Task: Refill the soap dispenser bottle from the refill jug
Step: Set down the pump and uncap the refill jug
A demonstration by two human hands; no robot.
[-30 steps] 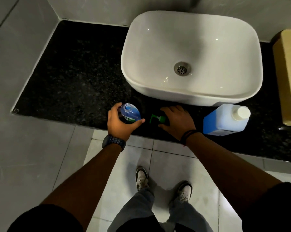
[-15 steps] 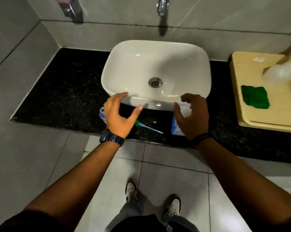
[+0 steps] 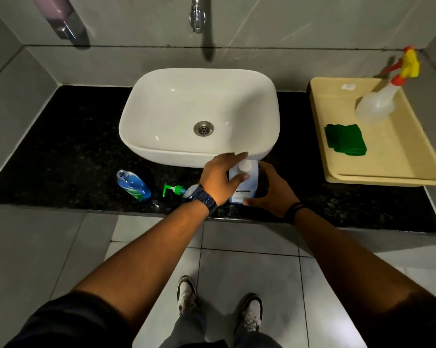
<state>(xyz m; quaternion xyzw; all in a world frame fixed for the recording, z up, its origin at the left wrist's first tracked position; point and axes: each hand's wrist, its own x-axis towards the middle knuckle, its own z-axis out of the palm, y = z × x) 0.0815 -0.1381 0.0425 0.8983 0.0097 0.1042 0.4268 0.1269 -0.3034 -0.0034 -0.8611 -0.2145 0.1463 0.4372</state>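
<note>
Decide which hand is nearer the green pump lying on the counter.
Left. The left hand, atop the refill jug, sits just right of the green pump; the right hand is on the jug's far side.

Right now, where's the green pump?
Head view: the green pump lies on the black counter in front of the sink, between the open blue bottle to its left and the left hand on the jug to its right.
</note>
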